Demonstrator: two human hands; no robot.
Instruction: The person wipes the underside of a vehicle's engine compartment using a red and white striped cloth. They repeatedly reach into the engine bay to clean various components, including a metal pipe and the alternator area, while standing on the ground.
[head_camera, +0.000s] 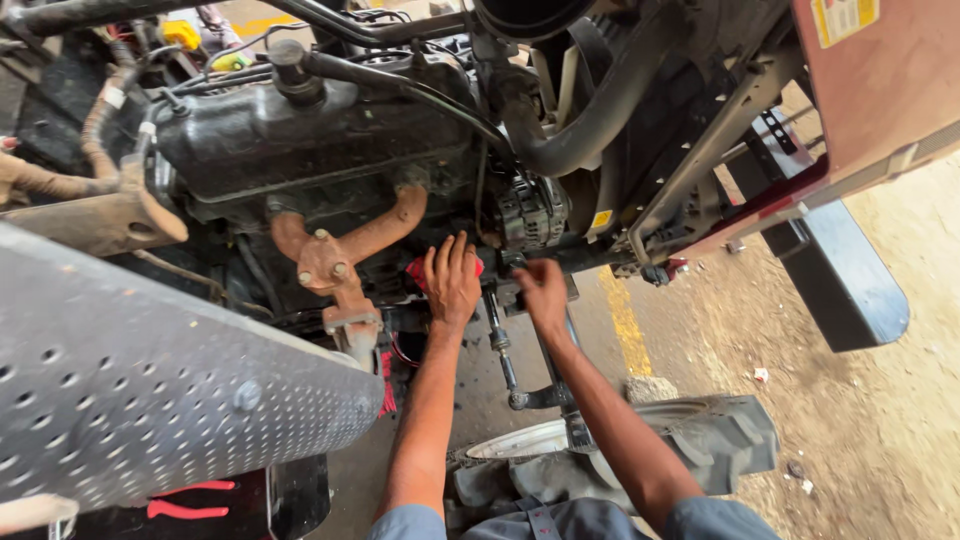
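Closest to us, below the engine (300, 140), a grey plate (150, 380) full of small holes fills the left side. Red pliers (190, 500) lie under it. A tyre (650, 455) sits low and right of the engine, under the two arms.

The left hand (452, 280) lies flat with fingers spread on a red part (420, 272) at the bottom of the engine, likely to hold it steady. The right hand (543, 292) is curled next to it, just below the alternator (530, 212). I cannot tell what it grips. A thin rod (500, 345) hangs down between the arms.

A rusty pipe (340, 250) sticks out left of the hands, so room there is tight. Right of the engine, the sandy floor (860, 420) is open. Farther up, a thick black hose (590, 120) bends over the engine.
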